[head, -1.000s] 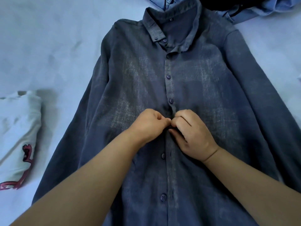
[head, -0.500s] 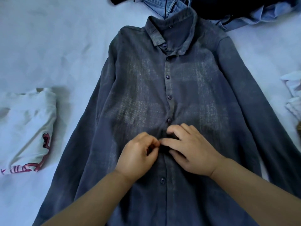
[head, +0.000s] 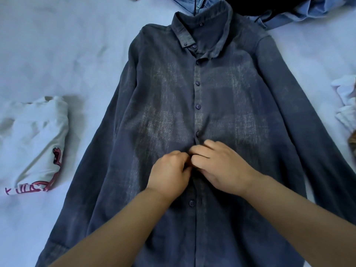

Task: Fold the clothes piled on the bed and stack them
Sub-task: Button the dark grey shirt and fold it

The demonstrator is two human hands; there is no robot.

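Folding is only partly under way, judging by how things lie: one white garment with a pink print [head: 32,145] sits folded on the bed [head: 57,45] to the left, well apart from the work, while the dark blue button-up shirt [head: 240,116] lies spread face up in the middle of the bed, collar away from the person, sleeves [head: 300,116] stretched down both sides and not yet folded. Both hands meet on the placket about halfway down the shirt; the left hand [head: 169,171] has its fingers curled in and pinching the cloth at the front edge, and the right hand [head: 221,167] pinches the same spot from the other side, apparently working a button that the fingers hide. Buttons above that spot look fastened, one button [head: 191,203] shows just below the hands, and whether the lower front is closed I cannot tell. Left to do, as I judge it: finish the front, fold the shirt, stack it on the white one. At the far edge a heap of denim and dark clothes [head: 289,10] touches the collar and waits unfolded; crumpled white cloth [head: 344,101] lies at the right, near the sleeve, and could hamper swinging that sleeve
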